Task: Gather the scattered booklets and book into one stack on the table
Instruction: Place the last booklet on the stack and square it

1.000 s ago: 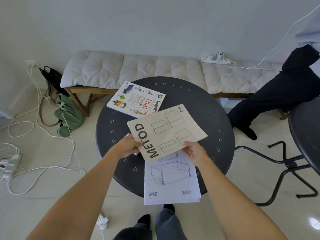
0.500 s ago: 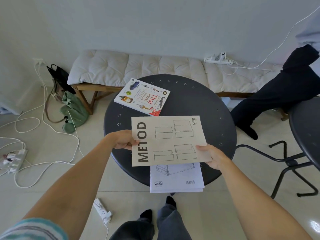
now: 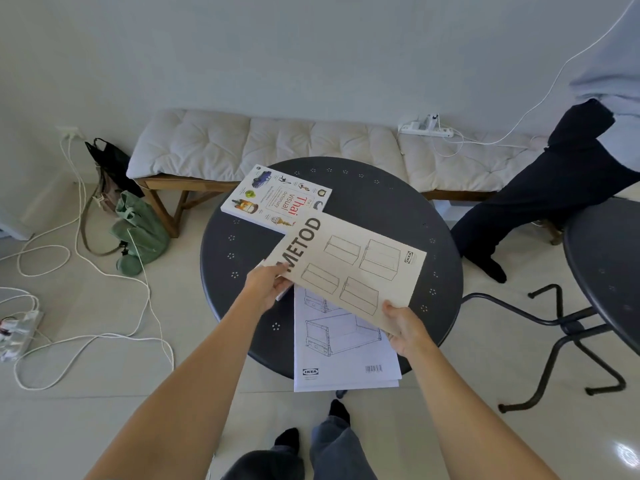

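Observation:
A beige METOD booklet (image 3: 349,268) is held above the round dark table (image 3: 377,206), tilted with its far corner over the book. My left hand (image 3: 265,285) grips its near left edge and my right hand (image 3: 405,327) grips its near right corner. Under it lies a white IKEA booklet (image 3: 343,355), which overhangs the table's near edge. A white Thai visual dictionary book (image 3: 273,200) lies flat at the table's far left, partly covered by the METOD booklet. Something thin and white shows under my left hand, mostly hidden.
A cushioned wooden bench (image 3: 277,150) runs behind the table, with a power strip (image 3: 424,128) on it. Bags (image 3: 135,226) and white cables (image 3: 79,327) lie on the floor at left. A second dark table (image 3: 609,268) and a person's dark-trousered leg (image 3: 540,199) are at right.
Both hands have swung the METOD booklet counter-clockwise and away, so its far corner now overlaps the book. The white booklet and the book have stayed put.

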`<state>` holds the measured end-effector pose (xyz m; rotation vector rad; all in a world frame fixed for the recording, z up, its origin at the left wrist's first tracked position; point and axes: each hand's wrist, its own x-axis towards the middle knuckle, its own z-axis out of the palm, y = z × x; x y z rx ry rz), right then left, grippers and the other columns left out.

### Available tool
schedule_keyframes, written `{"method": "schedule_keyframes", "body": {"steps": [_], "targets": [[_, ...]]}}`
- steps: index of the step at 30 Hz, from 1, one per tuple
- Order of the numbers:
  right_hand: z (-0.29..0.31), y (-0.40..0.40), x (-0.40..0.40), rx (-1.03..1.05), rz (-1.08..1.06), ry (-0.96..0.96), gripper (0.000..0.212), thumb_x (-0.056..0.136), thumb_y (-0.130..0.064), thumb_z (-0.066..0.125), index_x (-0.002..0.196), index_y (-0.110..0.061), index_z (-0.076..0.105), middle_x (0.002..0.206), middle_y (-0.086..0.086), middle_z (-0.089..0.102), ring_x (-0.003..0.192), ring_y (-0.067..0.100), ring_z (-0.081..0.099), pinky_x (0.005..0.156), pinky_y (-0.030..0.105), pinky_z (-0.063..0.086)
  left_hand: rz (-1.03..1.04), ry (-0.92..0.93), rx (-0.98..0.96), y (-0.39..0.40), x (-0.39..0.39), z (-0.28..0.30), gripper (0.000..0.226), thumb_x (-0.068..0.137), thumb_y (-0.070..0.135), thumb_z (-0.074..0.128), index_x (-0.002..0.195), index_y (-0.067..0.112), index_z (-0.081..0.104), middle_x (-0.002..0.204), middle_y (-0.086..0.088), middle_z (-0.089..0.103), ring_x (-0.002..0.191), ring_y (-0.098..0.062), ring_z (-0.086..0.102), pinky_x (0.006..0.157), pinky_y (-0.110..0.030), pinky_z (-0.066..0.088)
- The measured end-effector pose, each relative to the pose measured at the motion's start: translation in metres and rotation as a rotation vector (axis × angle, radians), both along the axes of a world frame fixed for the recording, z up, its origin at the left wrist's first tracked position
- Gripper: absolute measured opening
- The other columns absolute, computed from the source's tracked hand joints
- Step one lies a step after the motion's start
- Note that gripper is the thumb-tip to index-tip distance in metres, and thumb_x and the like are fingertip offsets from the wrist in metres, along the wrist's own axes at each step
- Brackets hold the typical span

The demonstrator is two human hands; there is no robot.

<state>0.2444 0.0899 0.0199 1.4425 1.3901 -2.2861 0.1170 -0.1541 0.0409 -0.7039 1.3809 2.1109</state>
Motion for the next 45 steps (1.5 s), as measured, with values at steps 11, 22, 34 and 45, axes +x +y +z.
{"method": "schedule_keyframes", "body": {"steps": [11, 22, 34, 45], "targets": [[-0.007, -0.024, 0.007, -0.158, 0.128, 0.15, 0.025, 0.087, -0.004, 0.063, 0.11, -0.011, 0.067, 0.106, 0.007, 0.075, 0.098, 0.023, 0.069, 0.074, 0.034, 0.058, -0.081, -0.044, 0.002, 0.044, 0.03, -0.013, 0.046, 0.084, -0.004, 0.064, 0.127, 0.0, 0.05, 0.122, -0.018, 0.062, 0.099, -0.03, 0.063, 0.08, -0.039, 0.055], [-0.005, 0.041, 0.009, -0.138, 0.29, 0.105, 0.024, 0.091, -0.014, 0.058, 0.107, -0.019, 0.075, 0.106, 0.006, 0.075, 0.088, 0.018, 0.073, 0.07, 0.032, 0.057, -0.685, -0.006, -0.097, 0.003, -0.01, -0.008, 0.033, 0.086, -0.002, 0.061, 0.113, 0.018, 0.058, 0.115, -0.006, 0.067, 0.103, -0.027, 0.065, 0.079, -0.04, 0.058], [-0.025, 0.013, -0.011, 0.413, 0.384, -0.11, 0.014, 0.086, -0.002, 0.063, 0.092, -0.012, 0.069, 0.099, 0.011, 0.073, 0.092, 0.027, 0.07, 0.08, 0.04, 0.058, -0.719, 0.116, -0.787, 0.035, 0.021, -0.041, 0.029, 0.085, 0.017, 0.067, 0.111, 0.011, 0.057, 0.119, -0.007, 0.064, 0.104, -0.027, 0.066, 0.055, -0.02, 0.051], [-0.028, -0.003, -0.014, 0.893, 0.581, -0.303, 0.012, 0.079, -0.007, 0.064, 0.09, -0.013, 0.065, 0.088, 0.002, 0.068, 0.078, 0.021, 0.064, 0.064, 0.032, 0.055, -0.657, 0.237, -1.065, 0.037, 0.037, -0.068, 0.014, 0.087, 0.009, 0.061, 0.097, 0.009, 0.052, 0.107, -0.011, 0.061, 0.085, -0.02, 0.057, 0.065, -0.025, 0.048]]}}
